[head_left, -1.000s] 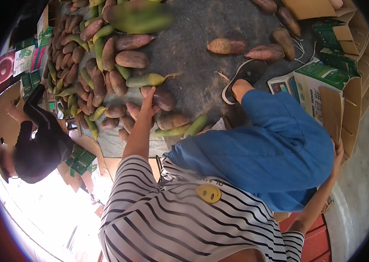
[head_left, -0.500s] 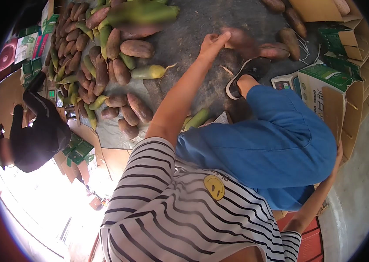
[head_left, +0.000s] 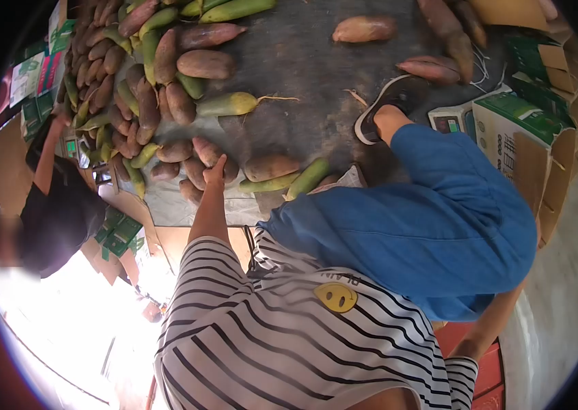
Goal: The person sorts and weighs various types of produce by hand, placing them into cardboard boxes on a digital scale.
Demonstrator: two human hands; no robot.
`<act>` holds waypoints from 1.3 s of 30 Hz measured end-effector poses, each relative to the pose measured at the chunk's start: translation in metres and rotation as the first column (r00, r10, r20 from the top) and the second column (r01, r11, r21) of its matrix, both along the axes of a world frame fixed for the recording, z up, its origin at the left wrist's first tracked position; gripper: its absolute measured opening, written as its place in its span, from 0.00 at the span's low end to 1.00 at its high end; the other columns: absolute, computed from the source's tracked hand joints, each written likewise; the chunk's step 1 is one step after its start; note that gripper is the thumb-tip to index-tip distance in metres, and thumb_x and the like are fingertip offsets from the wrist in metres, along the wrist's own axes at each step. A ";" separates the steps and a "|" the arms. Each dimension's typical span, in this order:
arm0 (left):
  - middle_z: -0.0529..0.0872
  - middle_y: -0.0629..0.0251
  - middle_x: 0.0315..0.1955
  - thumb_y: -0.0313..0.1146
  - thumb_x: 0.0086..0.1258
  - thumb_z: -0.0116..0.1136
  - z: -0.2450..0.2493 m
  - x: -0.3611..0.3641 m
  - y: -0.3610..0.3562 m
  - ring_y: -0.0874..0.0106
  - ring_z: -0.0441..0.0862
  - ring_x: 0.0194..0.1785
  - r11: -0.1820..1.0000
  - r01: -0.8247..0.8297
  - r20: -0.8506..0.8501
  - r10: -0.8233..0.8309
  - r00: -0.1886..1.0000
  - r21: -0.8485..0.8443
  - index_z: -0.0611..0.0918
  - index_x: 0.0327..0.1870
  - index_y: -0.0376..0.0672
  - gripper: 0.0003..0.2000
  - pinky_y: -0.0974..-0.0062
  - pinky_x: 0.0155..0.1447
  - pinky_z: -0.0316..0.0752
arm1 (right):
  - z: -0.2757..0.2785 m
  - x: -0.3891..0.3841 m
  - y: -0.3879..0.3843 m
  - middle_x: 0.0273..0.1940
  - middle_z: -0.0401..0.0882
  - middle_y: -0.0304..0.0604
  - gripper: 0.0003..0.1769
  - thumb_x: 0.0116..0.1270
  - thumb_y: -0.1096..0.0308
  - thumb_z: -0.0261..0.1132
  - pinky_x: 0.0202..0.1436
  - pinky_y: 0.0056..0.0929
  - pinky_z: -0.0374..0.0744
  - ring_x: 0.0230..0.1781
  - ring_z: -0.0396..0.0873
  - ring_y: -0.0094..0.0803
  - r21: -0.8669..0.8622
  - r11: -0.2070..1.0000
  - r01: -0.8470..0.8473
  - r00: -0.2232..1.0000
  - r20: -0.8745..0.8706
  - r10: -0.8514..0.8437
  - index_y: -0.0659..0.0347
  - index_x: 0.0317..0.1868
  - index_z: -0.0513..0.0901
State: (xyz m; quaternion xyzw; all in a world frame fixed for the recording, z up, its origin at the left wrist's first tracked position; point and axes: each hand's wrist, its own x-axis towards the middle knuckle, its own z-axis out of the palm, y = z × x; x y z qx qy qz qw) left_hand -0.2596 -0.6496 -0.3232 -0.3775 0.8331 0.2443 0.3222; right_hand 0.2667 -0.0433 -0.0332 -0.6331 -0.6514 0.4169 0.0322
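Observation:
My left hand (head_left: 215, 171) reaches down at the near edge of the pile, its fingers closed round a reddish-brown root vegetable (head_left: 208, 152). Similar roots (head_left: 177, 150) lie close beside it. Just to the right are another brown root (head_left: 270, 167) and two green radishes (head_left: 311, 176). My right forearm (head_left: 497, 318) runs down past my bent knee; the hand is mostly hidden behind the leg, near a cardboard box (head_left: 528, 154). A single reddish root (head_left: 364, 29) lies on the dark ground sheet (head_left: 296, 75).
A big pile of brown roots and green radishes spreads at the left. More roots (head_left: 432, 68) lie beyond my shoe (head_left: 386, 109). A small scale (head_left: 449, 121) stands by open cartons at the right. Another person (head_left: 63, 212) works at the far left.
My left hand has let go of a reddish root, left on the dark sheet, and has swung back down and left to grip another at the pile's near edge. The other person's arm has moved.

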 end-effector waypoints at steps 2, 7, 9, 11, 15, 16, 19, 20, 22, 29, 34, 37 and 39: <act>0.75 0.49 0.55 0.53 0.40 0.77 -0.039 -0.004 -0.021 0.60 0.78 0.53 0.998 0.017 -0.081 -0.022 0.996 -0.060 0.68 0.57 0.20 0.50 0.59 0.58 0.74 | 0.001 0.009 0.000 0.47 0.80 0.41 0.18 0.70 0.66 0.60 0.53 0.20 0.71 0.45 0.75 0.23 0.009 1.000 -0.018 1.000 0.012 0.018 0.67 0.56 0.75; 0.77 0.52 0.52 0.50 0.45 0.75 0.024 0.003 0.074 0.63 0.82 0.47 0.934 -0.300 -0.017 0.309 0.951 0.194 0.68 0.59 0.27 0.45 0.66 0.48 0.81 | 0.002 0.005 -0.006 0.43 0.80 0.39 0.18 0.68 0.67 0.61 0.50 0.21 0.72 0.43 0.74 0.22 0.147 0.983 -0.107 0.992 0.086 0.095 0.68 0.55 0.75; 0.77 0.54 0.52 0.49 0.48 0.73 0.035 0.001 0.089 0.64 0.81 0.49 0.917 -0.160 -0.014 0.177 0.984 0.364 0.69 0.60 0.30 0.42 0.67 0.50 0.79 | 0.008 -0.001 -0.010 0.43 0.80 0.39 0.17 0.68 0.66 0.61 0.49 0.22 0.72 0.43 0.74 0.23 0.116 0.991 -0.070 0.996 0.057 0.064 0.68 0.54 0.76; 0.77 0.55 0.53 0.48 0.52 0.71 0.047 0.000 0.105 0.65 0.79 0.52 0.871 -0.078 -0.044 0.114 0.993 0.486 0.69 0.60 0.31 0.39 0.67 0.53 0.77 | 0.009 -0.003 -0.007 0.43 0.80 0.39 0.17 0.69 0.66 0.61 0.49 0.22 0.73 0.43 0.74 0.23 0.107 0.991 -0.082 0.996 0.052 0.077 0.68 0.53 0.76; 0.76 0.59 0.54 0.49 0.57 0.68 0.092 0.014 0.213 0.68 0.74 0.59 0.721 0.088 -0.132 0.005 0.991 0.687 0.69 0.61 0.33 0.36 0.68 0.61 0.69 | 0.004 0.001 -0.008 0.43 0.80 0.39 0.16 0.69 0.67 0.61 0.49 0.22 0.73 0.44 0.74 0.22 0.155 0.982 -0.110 0.991 0.094 0.097 0.67 0.52 0.76; 0.75 0.59 0.56 0.50 0.57 0.68 0.100 0.015 0.242 0.69 0.74 0.56 0.595 0.209 -0.199 -0.084 0.976 0.776 0.69 0.62 0.35 0.37 0.70 0.59 0.70 | 0.002 0.004 -0.006 0.43 0.80 0.39 0.16 0.69 0.67 0.61 0.49 0.22 0.73 0.44 0.74 0.22 0.167 0.980 -0.110 0.990 0.101 0.094 0.67 0.52 0.76; 0.78 0.58 0.49 0.50 0.59 0.66 0.110 0.008 0.301 0.67 0.76 0.52 0.555 0.345 -0.282 -0.199 0.939 0.757 0.71 0.60 0.36 0.34 0.67 0.56 0.70 | 0.001 0.009 -0.005 0.44 0.80 0.38 0.17 0.69 0.68 0.61 0.50 0.21 0.72 0.45 0.74 0.22 0.093 0.994 -0.055 0.998 0.042 0.051 0.66 0.54 0.75; 0.78 0.57 0.49 0.50 0.58 0.66 0.108 0.011 0.293 0.65 0.76 0.52 0.532 0.614 -0.457 -0.410 0.790 0.583 0.72 0.58 0.36 0.33 0.66 0.56 0.70 | -0.002 0.012 -0.007 0.44 0.80 0.37 0.17 0.69 0.68 0.60 0.52 0.20 0.71 0.46 0.74 0.22 0.083 0.996 -0.029 0.999 -0.032 0.031 0.66 0.55 0.75; 0.79 0.53 0.47 0.50 0.57 0.66 0.107 0.007 0.286 0.61 0.76 0.52 0.253 0.960 -0.606 -0.746 0.275 0.124 0.73 0.56 0.36 0.31 0.65 0.57 0.70 | -0.001 0.003 -0.014 0.44 0.79 0.38 0.17 0.70 0.68 0.60 0.52 0.20 0.71 0.46 0.74 0.22 0.078 0.997 -0.009 0.997 -0.078 0.015 0.67 0.56 0.74; 0.74 0.60 0.50 0.39 0.48 0.70 0.062 0.073 0.155 0.59 0.72 0.57 -0.469 0.881 0.172 -0.865 -0.472 0.056 0.69 0.58 0.44 0.34 0.55 0.55 0.71 | 0.004 -0.003 -0.013 0.44 0.79 0.39 0.17 0.71 0.67 0.60 0.52 0.20 0.71 0.45 0.74 0.22 0.094 0.996 -0.006 1.000 -0.014 0.007 0.68 0.56 0.75; 0.73 0.61 0.52 0.40 0.45 0.71 0.039 0.077 0.143 0.61 0.71 0.59 -0.482 0.876 0.107 -0.871 -0.480 0.010 0.68 0.60 0.44 0.37 0.53 0.56 0.70 | 0.003 0.005 -0.010 0.44 0.80 0.41 0.17 0.70 0.66 0.60 0.51 0.22 0.72 0.45 0.74 0.23 0.122 0.991 -0.050 0.998 0.042 0.046 0.67 0.54 0.76; 0.75 0.55 0.53 0.44 0.44 0.72 0.059 0.063 0.180 0.56 0.74 0.57 -0.254 0.958 0.155 -0.949 -0.273 0.132 0.68 0.60 0.41 0.40 0.55 0.56 0.71 | -0.003 0.011 -0.003 0.44 0.80 0.42 0.17 0.70 0.65 0.60 0.52 0.23 0.72 0.45 0.74 0.25 0.170 0.978 -0.119 0.989 0.107 0.102 0.68 0.54 0.75; 0.77 0.50 0.53 0.47 0.43 0.72 0.053 0.050 0.207 0.55 0.76 0.55 0.038 0.976 0.055 -0.998 0.026 0.216 0.68 0.60 0.38 0.41 0.58 0.56 0.72 | -0.001 0.007 -0.008 0.44 0.80 0.43 0.18 0.70 0.65 0.60 0.52 0.24 0.72 0.45 0.74 0.25 0.141 0.985 -0.096 0.992 0.090 0.083 0.68 0.54 0.75</act>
